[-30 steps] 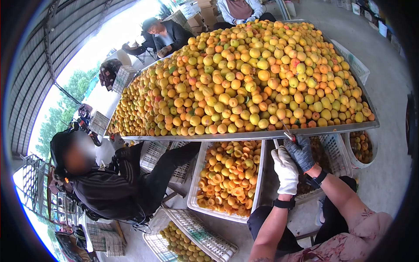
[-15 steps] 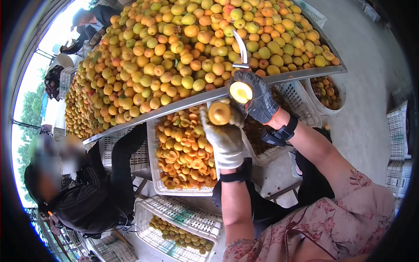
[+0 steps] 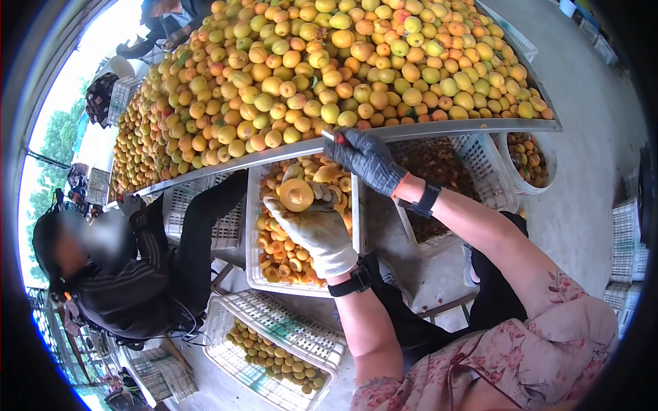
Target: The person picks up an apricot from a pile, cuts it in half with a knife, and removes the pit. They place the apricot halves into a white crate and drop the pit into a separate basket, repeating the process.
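My left hand point(image 3: 312, 229), in a pale work glove, is over a white crate point(image 3: 253, 264) of cut apricots. Its fingers hold an apricot half point(image 3: 297, 195) with the cut face turned up. Close by, my right hand point(image 3: 368, 162) wears a dark grey glove and is closed around a knife point(image 3: 328, 135). Only a short light piece and some red of the knife show; most of it is hidden. That hand is beside the metal edge of a table point(image 3: 439, 129) heaped with whole apricots point(image 3: 329, 75).
Right of the apricot crate stands another crate point(image 3: 473, 154) with small dark brown pieces. A white bucket point(image 3: 543, 186) holds more fruit. Below is a crate point(image 3: 226, 349) with small greenish-brown fruit. A person in black point(image 3: 123, 294) sits at left; another person point(image 3: 171, 24) is beyond the heap.
Both hands have moved left, the left one now over the cut apricots. The right hand no longer shows an apricot half, and the knife's curved blade has swung out of clear sight.
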